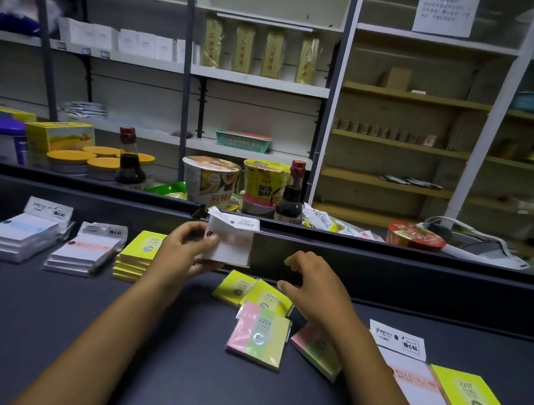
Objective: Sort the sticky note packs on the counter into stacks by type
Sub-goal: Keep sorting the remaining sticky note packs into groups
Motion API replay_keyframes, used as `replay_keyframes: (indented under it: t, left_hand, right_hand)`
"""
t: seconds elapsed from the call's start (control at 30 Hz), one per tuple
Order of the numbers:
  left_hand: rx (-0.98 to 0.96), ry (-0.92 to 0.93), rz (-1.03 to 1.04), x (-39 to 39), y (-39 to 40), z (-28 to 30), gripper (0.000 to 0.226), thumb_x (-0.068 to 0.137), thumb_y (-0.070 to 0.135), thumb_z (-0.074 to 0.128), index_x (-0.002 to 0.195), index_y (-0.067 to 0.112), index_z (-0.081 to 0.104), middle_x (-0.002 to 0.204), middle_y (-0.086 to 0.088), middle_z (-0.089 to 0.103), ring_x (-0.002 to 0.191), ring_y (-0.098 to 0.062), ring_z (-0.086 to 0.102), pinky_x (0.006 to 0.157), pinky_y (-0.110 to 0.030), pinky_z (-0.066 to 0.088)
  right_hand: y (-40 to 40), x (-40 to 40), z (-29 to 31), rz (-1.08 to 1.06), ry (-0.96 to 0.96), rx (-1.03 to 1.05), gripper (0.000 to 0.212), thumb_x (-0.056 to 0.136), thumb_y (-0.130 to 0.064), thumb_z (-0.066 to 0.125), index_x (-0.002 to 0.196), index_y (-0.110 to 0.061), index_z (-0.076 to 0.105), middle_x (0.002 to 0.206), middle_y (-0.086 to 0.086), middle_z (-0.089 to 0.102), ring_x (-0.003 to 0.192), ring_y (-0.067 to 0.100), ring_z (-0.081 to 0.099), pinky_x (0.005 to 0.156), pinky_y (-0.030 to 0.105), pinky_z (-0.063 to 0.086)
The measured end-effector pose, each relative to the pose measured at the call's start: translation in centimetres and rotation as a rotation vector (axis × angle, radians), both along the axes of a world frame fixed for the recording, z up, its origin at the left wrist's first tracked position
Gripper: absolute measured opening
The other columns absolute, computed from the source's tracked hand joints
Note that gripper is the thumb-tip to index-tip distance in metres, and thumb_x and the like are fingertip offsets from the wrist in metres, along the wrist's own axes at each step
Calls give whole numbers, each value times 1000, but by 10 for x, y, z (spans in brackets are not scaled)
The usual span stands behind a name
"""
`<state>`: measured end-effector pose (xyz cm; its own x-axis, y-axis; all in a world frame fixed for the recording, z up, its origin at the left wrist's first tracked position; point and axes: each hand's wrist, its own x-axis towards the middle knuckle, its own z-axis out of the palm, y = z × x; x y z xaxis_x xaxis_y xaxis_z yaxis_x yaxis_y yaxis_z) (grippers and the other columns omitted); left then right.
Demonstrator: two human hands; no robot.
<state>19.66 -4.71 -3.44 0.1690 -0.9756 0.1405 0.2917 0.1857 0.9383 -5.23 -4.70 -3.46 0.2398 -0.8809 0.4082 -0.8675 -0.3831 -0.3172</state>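
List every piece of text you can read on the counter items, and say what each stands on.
"2209": pink-and-green pack.
"2207": loose yellow pack; also the two yellow packs by the right hand.
"2207", part hidden: yellow stack.
"麻辣": noodle cup.
"酸汤面叶": yellow noodle cup.
Too blurred: wall notice, white pack headers.
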Motion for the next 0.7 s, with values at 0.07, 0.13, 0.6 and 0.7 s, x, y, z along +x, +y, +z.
replay_keyframes:
  t: [0.07, 0.13, 0.6, 0.7]
  left_hand:
    - [14, 83, -24, 1, -2, 0, 21, 88, 7, 68, 108, 10, 62, 105, -11, 67, 98, -34, 71, 67, -37, 62]
    - [13, 122, -31, 2, -4, -1, 26, 87, 8, 70, 112, 8, 61, 110, -13, 67, 98, -35, 71, 69, -38, 61]
    - [-21, 127, -5, 4, -7, -1, 23, 89, -1, 64, 110, 9, 63, 115, -18, 67, 104, -36, 69, 72, -41, 61]
    - [-34, 107, 5, 4, -6, 0, 24, 89, -1, 63, 111, 9, 64, 110, -14, 69, 104, -36, 69, 74, -41, 61]
  right_hand:
    - [-1, 0, -1, 3, -7, 15, 38, 89, -40, 66, 123, -27, 56, 119, -11, 57, 113, 9, 53, 94, 33, 50]
    - [-1, 0, -2, 1, -17, 33, 37, 89, -41, 67, 122, -28, 57, 118, -12, 57, 111, 8, 54, 93, 33, 50]
    - [-9, -9, -6, 21, -6, 353, 55, 79, -51, 78, 123, -19, 66, 115, -3, 61, 105, 13, 59, 87, 28, 51]
    - [-6, -9, -6, 33, -17, 432, 47, 78, -50, 79, 111, -18, 72, 108, 2, 68, 105, 20, 64, 86, 38, 54]
